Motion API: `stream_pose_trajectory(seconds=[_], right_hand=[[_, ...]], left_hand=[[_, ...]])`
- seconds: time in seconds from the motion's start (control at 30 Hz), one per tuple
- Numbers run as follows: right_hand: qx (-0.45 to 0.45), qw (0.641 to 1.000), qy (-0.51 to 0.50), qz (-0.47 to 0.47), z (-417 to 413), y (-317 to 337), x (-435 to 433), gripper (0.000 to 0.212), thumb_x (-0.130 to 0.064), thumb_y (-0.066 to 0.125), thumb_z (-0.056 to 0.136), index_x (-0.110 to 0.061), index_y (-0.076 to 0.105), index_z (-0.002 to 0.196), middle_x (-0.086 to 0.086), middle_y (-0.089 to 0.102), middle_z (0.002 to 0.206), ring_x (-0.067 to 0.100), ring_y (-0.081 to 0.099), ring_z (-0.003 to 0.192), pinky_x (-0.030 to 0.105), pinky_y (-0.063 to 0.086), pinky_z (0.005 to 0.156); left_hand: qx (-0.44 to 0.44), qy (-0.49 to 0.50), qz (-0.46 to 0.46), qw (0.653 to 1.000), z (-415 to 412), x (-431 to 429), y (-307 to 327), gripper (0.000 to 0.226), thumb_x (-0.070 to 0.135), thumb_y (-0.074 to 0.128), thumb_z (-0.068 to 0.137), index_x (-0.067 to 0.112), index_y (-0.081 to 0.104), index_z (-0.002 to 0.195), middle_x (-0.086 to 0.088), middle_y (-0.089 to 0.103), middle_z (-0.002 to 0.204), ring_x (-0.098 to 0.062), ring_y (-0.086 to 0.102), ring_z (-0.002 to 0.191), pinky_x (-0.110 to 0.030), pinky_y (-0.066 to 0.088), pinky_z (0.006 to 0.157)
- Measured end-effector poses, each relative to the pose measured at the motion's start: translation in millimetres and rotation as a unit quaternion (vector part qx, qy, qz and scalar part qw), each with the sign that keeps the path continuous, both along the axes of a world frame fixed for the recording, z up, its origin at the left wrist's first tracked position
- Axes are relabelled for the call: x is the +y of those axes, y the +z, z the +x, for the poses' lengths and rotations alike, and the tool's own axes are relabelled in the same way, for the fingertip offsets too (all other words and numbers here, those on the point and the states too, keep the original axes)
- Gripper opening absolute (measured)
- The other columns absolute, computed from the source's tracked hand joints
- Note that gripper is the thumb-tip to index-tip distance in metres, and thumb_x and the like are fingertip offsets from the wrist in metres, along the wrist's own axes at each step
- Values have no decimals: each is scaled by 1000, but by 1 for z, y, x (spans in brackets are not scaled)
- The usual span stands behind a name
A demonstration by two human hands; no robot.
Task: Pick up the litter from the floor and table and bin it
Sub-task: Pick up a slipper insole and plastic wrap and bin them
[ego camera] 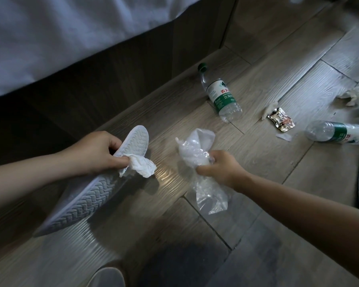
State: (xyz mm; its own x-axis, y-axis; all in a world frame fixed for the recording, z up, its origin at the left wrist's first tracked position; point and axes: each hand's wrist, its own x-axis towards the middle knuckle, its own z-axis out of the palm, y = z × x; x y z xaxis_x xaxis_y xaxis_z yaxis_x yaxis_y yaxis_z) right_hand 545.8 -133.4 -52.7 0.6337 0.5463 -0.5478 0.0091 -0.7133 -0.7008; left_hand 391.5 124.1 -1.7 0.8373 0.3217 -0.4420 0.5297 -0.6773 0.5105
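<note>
Left hand point(97, 152) grips slipper point(81, 199) and tissue point(141, 167), right hand point(218, 168) clutches plastic wrap point(195, 150): loaded, best binned before the bottle point(220, 94).

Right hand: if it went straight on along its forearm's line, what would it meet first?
Past the plastic bag it grips, the right hand points up-left over bare floor toward the toe of the slipper and the crumpled tissue in the left hand. Probably the slipper first; depth is unclear.
</note>
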Motion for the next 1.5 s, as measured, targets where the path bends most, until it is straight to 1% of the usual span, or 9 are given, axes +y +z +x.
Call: stream_pose_trajectory(seconds=[0.23,0.43,0.63,0.77,0.93,1.17,1.27,1.4,1.5], right_hand=[[163,967,-128,144,7,37,-26,5,-4,70,81,-5,68,86,8,72,71,20,69,59,25,53,51],[193,935,-208,214,26,37,-49,5,0,70,80,-3,71,85,16,72,76,25,69,61,29,55,54],[166,918,-271,236,41,48,-69,22,-11,77,70,-3,70,90,12,73,76,24,70,62,27,54,54],[136,893,-355,240,38,88,-84,16,-9,74,72,-6,72,88,12,73,79,26,70,67,33,57,59],[197,841,-435,254,19,190,-98,11,3,71,75,-3,70,84,11,70,70,21,68,59,27,54,52],[259,788,-472,299,12,412,-134,36,-10,73,66,4,67,99,16,71,80,23,69,67,27,57,58],[252,772,-497,306,16,512,-157,47,-9,77,63,4,65,106,17,69,85,27,67,73,32,57,65],[213,741,-536,344,14,646,-194,52,-16,68,70,8,60,116,22,68,93,30,67,78,36,57,69],[174,732,-544,371,4,737,-226,52,-20,68,72,5,60,118,19,70,92,27,70,76,34,59,65]], left_hand=[[-24,11,-17,1000,22,-18,5,21,32,76,70,13,71,61,2,70,63,-14,66,64,-35,51,60],[-46,6,-37,998,62,-40,4,23,24,76,72,15,66,54,3,67,58,-1,56,51,-26,43,54],[-29,13,-55,998,105,-66,17,27,20,75,72,3,62,55,-8,61,55,-11,51,51,-28,38,54],[-23,32,-75,996,122,-85,59,23,22,76,71,12,66,53,3,63,52,-2,53,45,-25,40,51],[-53,18,-100,993,130,-125,159,10,31,71,67,24,66,60,12,59,47,3,50,42,-12,35,39],[-88,0,-106,990,143,-161,348,27,30,72,68,9,60,56,1,55,47,-1,43,43,-16,32,42],[-117,-28,-108,987,160,-188,443,33,34,73,68,4,60,58,-4,53,50,-1,40,44,-16,31,43],[-171,-50,-138,974,185,-235,576,40,39,70,63,2,58,57,7,45,46,0,36,43,-17,27,42],[-209,-73,-173,960,194,-271,670,28,39,66,62,12,62,59,9,49,42,2,41,40,-14,31,40]])
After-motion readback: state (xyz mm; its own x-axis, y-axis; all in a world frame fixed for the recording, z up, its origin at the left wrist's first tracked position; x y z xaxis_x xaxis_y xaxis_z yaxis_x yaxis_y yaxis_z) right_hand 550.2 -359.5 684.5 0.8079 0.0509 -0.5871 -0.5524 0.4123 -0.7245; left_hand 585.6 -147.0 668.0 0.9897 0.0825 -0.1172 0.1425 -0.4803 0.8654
